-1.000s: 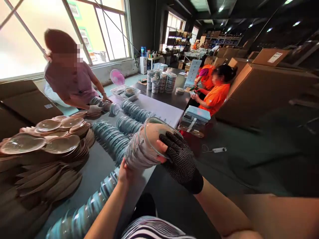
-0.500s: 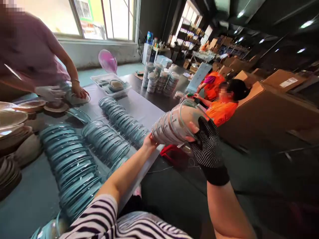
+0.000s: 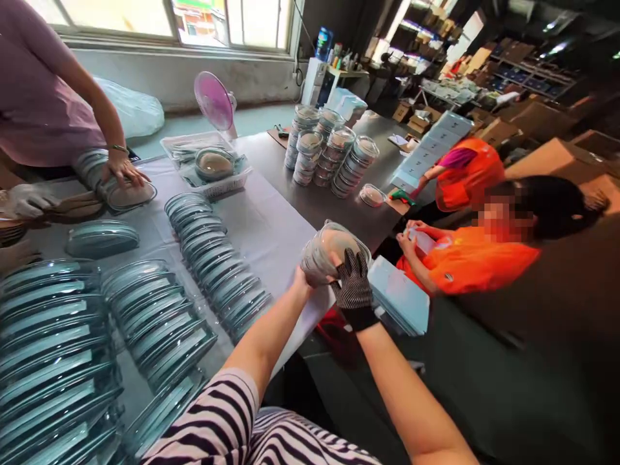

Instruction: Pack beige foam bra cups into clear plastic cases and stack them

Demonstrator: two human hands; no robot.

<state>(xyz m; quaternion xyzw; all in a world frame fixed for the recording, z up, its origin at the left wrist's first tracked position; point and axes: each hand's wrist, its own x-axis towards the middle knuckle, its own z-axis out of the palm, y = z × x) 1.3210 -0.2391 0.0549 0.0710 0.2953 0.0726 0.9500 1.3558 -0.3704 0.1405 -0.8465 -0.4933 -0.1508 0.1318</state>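
A stack of round clear plastic containers with beige contents (image 3: 317,253) is held between my two hands over the table's right edge. My bare left hand (image 3: 302,284) supports it from the left and below, its fingers partly hidden. On the right end, my right hand (image 3: 356,284) in a black dotted glove presses its curled fingers against the container. To the left, clear plastic containers stand on edge in long rows: a near-left row (image 3: 48,336), a middle row (image 3: 159,316) and a right row (image 3: 217,265).
A co-worker's bare hand (image 3: 124,175) rests on containers at the far left. Behind the rows sits a white basket (image 3: 227,184). Upright container stacks (image 3: 341,155) occupy the dark table (image 3: 276,161). Pale blue boxes (image 3: 400,294) and people in orange (image 3: 484,265) are at right.
My hands have drawn the container stack lower and turned its end, so it looks shorter. The view has swung, and pale blue boxes now show beside my right hand.
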